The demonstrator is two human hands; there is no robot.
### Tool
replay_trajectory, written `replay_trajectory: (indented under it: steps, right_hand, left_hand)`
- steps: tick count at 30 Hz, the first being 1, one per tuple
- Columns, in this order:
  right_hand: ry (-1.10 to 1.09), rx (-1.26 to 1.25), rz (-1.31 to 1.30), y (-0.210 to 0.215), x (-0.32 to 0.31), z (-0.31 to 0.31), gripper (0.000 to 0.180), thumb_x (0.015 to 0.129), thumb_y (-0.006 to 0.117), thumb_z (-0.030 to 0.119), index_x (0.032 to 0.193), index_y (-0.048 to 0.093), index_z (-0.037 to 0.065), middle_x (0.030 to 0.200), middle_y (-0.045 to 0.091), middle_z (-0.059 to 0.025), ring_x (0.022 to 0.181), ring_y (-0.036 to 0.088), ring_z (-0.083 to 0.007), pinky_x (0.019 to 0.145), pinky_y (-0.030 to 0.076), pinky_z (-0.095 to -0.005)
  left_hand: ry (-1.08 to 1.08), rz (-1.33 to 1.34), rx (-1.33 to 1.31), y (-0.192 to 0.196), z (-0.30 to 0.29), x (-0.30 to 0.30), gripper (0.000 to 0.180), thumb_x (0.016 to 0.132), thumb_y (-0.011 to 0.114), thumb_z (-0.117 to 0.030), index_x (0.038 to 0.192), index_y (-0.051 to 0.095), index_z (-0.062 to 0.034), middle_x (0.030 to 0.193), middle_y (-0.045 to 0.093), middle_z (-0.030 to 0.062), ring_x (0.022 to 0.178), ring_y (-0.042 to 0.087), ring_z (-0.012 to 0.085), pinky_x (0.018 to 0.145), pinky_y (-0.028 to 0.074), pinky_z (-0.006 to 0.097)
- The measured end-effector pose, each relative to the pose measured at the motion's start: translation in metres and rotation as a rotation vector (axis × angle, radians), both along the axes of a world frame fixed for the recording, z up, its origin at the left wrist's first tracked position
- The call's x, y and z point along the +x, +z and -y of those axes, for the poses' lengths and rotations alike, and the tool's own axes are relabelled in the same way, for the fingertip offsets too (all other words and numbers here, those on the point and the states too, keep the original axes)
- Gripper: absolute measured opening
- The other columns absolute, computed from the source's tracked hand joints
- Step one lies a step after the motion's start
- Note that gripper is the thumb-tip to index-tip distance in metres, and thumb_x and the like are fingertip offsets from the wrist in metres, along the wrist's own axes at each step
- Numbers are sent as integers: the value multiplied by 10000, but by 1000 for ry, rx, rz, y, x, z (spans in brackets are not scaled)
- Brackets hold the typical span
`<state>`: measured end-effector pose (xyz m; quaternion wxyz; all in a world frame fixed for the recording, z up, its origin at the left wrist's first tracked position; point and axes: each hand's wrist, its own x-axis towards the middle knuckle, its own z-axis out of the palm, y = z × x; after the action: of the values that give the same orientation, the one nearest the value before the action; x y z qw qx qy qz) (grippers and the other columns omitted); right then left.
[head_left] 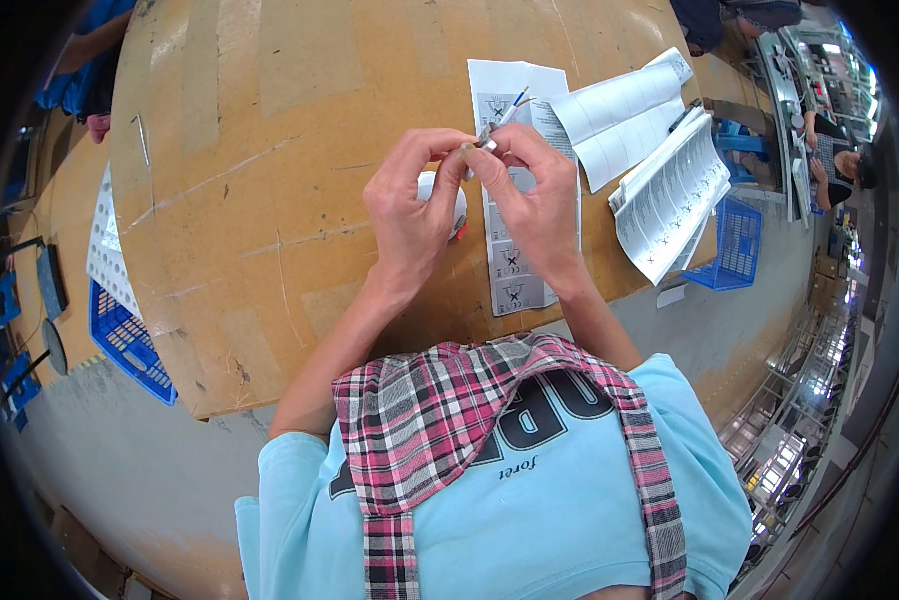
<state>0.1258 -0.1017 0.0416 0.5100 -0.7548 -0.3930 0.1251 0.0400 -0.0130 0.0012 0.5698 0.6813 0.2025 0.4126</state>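
Observation:
My left hand (pixel 412 195) and my right hand (pixel 536 195) meet above the table, fingertips pinched together. Between them is a small silvery metal part (pixel 487 143), mostly covered by the fingers. Wires with blue and brown ends (pixel 515 106) stick out beyond it, up and to the right. A long printed leaflet (pixel 507 255) lies flat beneath my right hand. Partly hidden behind my left hand sits a white rounded object (pixel 459 207) with a red bit at its lower edge; its kind I cannot make out.
Creased printed sheets (pixel 620 115) and a stack of folded leaflets (pixel 673 195) lie at the right table edge. Blue baskets stand low at the right (pixel 735 245) and left (pixel 130 345). A thin metallic strip (pixel 144 140) rests far left. Other people sit around the table (pixel 260 200).

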Motion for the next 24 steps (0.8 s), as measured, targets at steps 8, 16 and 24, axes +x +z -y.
replay_trajectory:
  steps: [8,16,24]
  right_hand:
    - [71,25,-19,2,3,9,140,814,675,95,775,605,-19,711,574,-82,635,557,-156,578,437,-280]
    - [79,-40,-1,8,2,30,128,800,661,61,753,580,-25,704,559,-89,655,545,-166,596,426,-285]
    - [284,-24,-56,7,10,47,183,841,634,140,748,596,-13,743,588,-87,702,539,-164,674,432,-289]
  left_hand:
    - [-57,-36,-418,7,-6,1,130,926,574,-101,915,612,23,794,629,33,697,581,84,568,458,232]
    - [-16,-23,-472,-9,-20,7,165,939,561,-133,916,607,24,799,627,35,745,573,89,677,462,237]
    - [-58,-25,-483,-17,-26,7,178,930,577,-144,934,637,23,819,642,32,759,576,89,699,460,236]
